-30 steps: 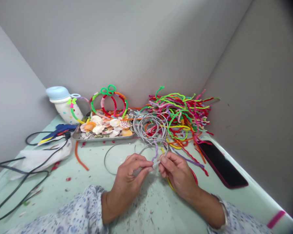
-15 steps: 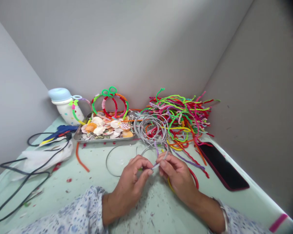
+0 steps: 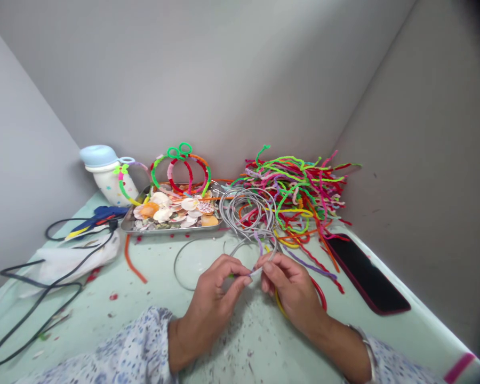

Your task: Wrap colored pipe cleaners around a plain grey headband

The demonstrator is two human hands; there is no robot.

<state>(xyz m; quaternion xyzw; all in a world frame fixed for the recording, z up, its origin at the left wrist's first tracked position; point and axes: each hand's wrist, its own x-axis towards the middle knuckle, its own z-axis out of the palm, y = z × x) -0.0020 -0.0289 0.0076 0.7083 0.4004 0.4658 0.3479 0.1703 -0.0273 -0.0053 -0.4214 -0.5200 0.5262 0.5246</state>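
My left hand (image 3: 216,298) and my right hand (image 3: 292,288) meet over the pale green table (image 3: 144,304), both pinched on the end of a thin grey headband (image 3: 246,246). A purple pipe cleaner (image 3: 259,244) sticks up from the spot between my fingertips, and my right thumb and fingers press on it there. A bit of green shows under my left fingers. The headband curves away from my hands toward a stack of bare grey headbands (image 3: 246,210). A yellow and red hoop (image 3: 319,296) lies under my right hand.
A heap of coloured pipe cleaners (image 3: 296,189) lies at the back right. A metal tray of seashells (image 3: 176,212) holds wrapped headbands (image 3: 182,165). A glue gun (image 3: 96,217) with a black cord (image 3: 36,298), a white jug (image 3: 108,173) and a phone (image 3: 364,272) are nearby.
My fingers have shifted slightly on the headband end; the purple pipe cleaner's free end now stands shorter and nearer the band. The camera drifted a little.
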